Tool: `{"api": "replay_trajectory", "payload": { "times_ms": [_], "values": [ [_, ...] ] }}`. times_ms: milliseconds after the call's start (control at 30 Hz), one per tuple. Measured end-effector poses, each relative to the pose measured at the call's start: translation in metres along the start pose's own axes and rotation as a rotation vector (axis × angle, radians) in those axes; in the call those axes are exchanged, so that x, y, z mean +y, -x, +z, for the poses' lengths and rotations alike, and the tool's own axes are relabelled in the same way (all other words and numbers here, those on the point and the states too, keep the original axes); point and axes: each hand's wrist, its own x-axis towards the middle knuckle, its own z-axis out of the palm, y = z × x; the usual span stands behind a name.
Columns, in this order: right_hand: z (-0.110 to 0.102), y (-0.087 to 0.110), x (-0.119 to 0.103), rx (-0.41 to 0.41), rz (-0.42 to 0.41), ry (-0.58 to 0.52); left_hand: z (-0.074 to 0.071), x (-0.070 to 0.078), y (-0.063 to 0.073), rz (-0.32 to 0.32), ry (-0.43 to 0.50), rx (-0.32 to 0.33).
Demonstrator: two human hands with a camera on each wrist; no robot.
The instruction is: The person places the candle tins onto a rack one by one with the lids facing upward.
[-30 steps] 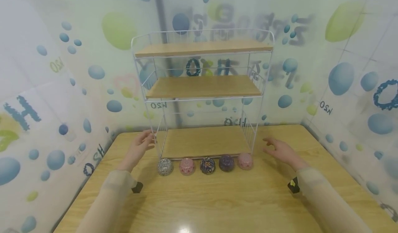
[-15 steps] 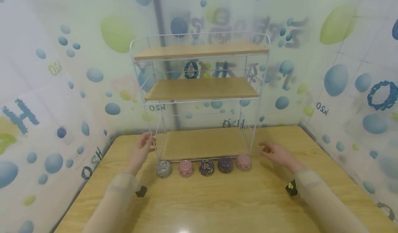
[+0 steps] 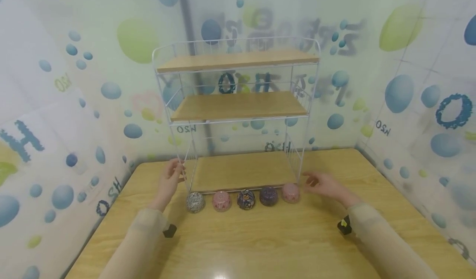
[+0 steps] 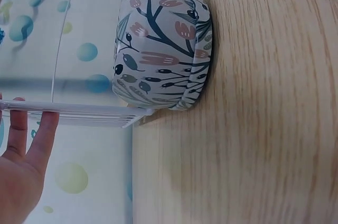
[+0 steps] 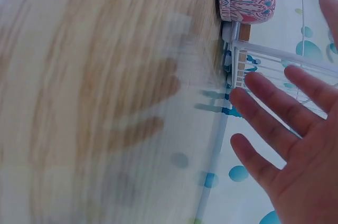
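Careful now: rack [image 3: 239, 106] stands on table [image 3: 238, 237], tins [image 3: 246, 199] along its front. Your left hand [image 3: 169, 184]: fingers nearly straight, touching rack's side, no clear grip. Right hand [image 3: 326, 187]: fingers spread, empty, beside opposite side. One-sided pull could skew rack into tins.

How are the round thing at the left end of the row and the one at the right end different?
The left-end round thing looks greyish white; the right-end round thing looks pink from above.
The left-end one has branches and leaves on its side; the right-end one has a red heart.
Both are round and sit on the table in front of the white rack.
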Motion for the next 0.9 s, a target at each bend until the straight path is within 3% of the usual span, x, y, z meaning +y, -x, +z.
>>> {"api": "replay_trajectory", "payload": {
  "times_ms": [200,700,900],
  "values": [
    [0.005,0.002,0.001,-0.032,0.001,-0.048,0.000,0.001,0.002,0.002,-0.006,-0.003],
    [0.014,0.004,0.004,-0.007,-0.034,-0.093,0.000,-0.002,0.002,0.014,-0.011,0.011],
    [0.018,0.004,0.003,-0.033,-0.016,-0.106,0.000,0.007,0.003,-0.006,0.002,-0.002]
  ]
}}
